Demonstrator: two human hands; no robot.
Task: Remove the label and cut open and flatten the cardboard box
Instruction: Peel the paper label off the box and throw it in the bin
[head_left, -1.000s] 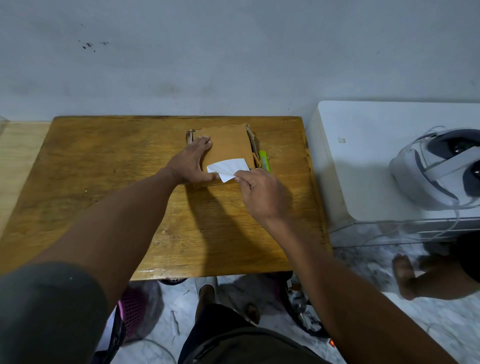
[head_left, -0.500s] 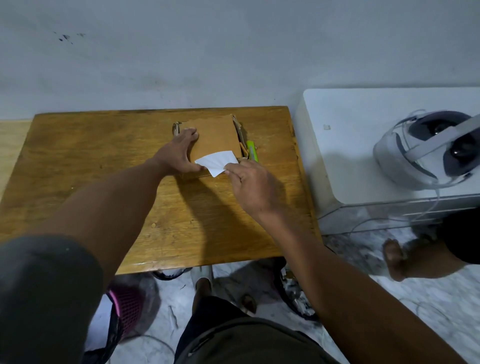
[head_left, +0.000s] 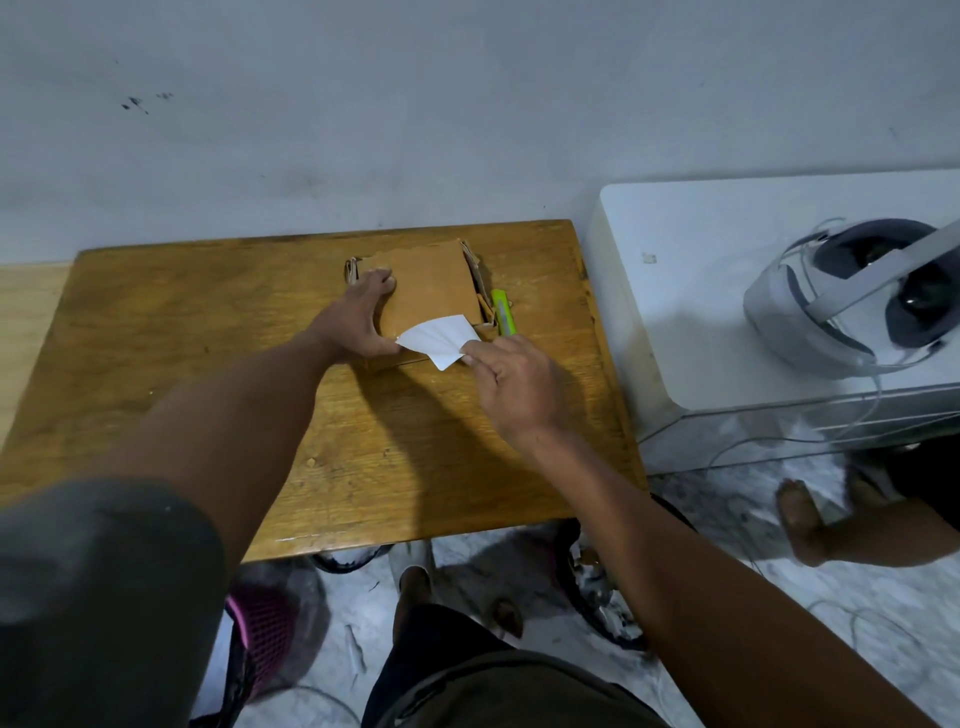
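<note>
Left hand (head_left: 363, 317): spread flat, cardboard box (head_left: 431, 291) pressed down on table (head_left: 208, 332).
Right hand (head_left: 511, 382): white label (head_left: 436, 340) pinched by its corner.
Change: label is lifted further off the box.

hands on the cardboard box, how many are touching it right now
1 for certain. The left hand rests on the left side of the brown cardboard box, holding it down. The right hand pinches the white paper label at the box's near edge; whether it touches cardboard is unclear.
</note>
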